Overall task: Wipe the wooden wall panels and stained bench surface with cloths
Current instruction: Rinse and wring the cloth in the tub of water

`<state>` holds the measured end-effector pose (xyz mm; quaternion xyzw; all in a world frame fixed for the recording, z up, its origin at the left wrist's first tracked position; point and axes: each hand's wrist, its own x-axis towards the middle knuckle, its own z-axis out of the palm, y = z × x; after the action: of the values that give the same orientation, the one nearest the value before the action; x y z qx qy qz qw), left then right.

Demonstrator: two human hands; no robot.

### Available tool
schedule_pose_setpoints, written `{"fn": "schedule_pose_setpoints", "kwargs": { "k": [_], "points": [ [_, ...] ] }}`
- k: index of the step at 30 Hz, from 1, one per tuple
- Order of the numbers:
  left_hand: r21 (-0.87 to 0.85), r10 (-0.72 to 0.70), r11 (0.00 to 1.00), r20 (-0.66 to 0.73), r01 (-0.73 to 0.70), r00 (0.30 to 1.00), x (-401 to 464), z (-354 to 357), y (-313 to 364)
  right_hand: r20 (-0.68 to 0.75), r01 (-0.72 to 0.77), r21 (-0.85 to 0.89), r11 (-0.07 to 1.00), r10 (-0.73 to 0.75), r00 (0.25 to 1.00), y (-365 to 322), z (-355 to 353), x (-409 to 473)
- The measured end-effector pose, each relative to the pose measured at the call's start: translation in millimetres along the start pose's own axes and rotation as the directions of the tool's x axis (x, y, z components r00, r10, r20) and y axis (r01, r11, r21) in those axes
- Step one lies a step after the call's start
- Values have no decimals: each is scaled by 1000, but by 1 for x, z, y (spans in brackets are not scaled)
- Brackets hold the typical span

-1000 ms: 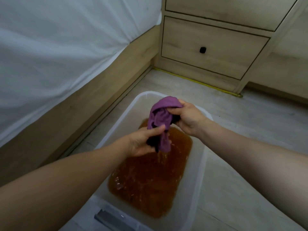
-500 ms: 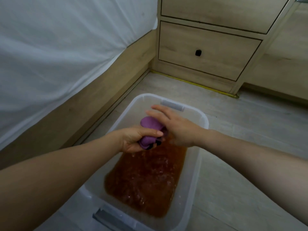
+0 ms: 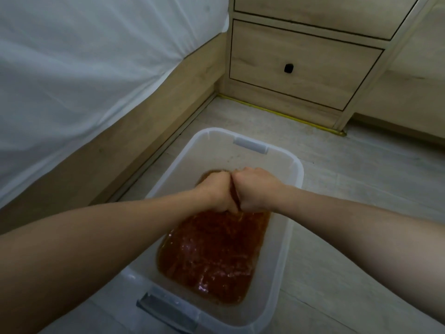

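Both fists [image 3: 234,192] press together over murky reddish-brown water [image 3: 212,259], cloth seemingly hidden.

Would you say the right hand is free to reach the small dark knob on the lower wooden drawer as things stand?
Probably not straight away. The right hand is fisted against the left hand over the clear plastic tub of reddish-brown water. The floor path to the small dark knob looks unobstructed, though.
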<state>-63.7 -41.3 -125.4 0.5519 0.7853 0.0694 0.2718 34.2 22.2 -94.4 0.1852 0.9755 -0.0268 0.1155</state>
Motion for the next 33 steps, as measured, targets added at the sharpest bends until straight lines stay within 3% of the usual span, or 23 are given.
{"fn": "schedule_pose_setpoints", "kwargs": {
  "k": [4,8,11,15,18,21,22,24,26,28,31,33],
  "points": [
    [23,105,994,-95,-104,990,-3,10,-9,84,-192,192,962,179,980,-9,12,1],
    [176,240,961,-147,-213,960,-13,9,-8,161,-269,363,892,224,961,-8,19,1],
    [333,269,925,-228,-184,936,-25,12,-5,244,-298,453,840,204,948,-9,13,1],
    [376,258,914,-256,-150,932,-36,21,-2,451,-484,641,596,217,866,-9,13,-4],
    [324,212,937,-234,-130,949,-36,24,-6,495,-517,658,547,203,845,-4,14,-7],
    [-102,-94,992,-172,77,981,-26,18,-20,232,-320,721,615,222,947,1,15,-2],
    [-298,-222,936,-92,186,971,-24,14,-24,96,-200,708,677,189,977,1,17,-2],
    [-605,-347,702,168,375,923,-23,6,-30,-113,45,546,836,21,993,-1,23,-8],
    [-690,-256,536,416,487,872,-30,-5,-31,-165,200,260,945,-161,973,-1,32,-14],
    [-716,-73,433,578,548,812,-38,-15,-25,-277,306,86,948,-272,922,3,38,-15],
    [-705,121,372,682,604,722,-48,-22,-16,-543,455,-68,888,-415,730,10,32,-8],
    [-703,147,358,693,615,706,-51,-23,-11,-570,490,-152,858,-481,666,12,21,-5]
  ]
}}
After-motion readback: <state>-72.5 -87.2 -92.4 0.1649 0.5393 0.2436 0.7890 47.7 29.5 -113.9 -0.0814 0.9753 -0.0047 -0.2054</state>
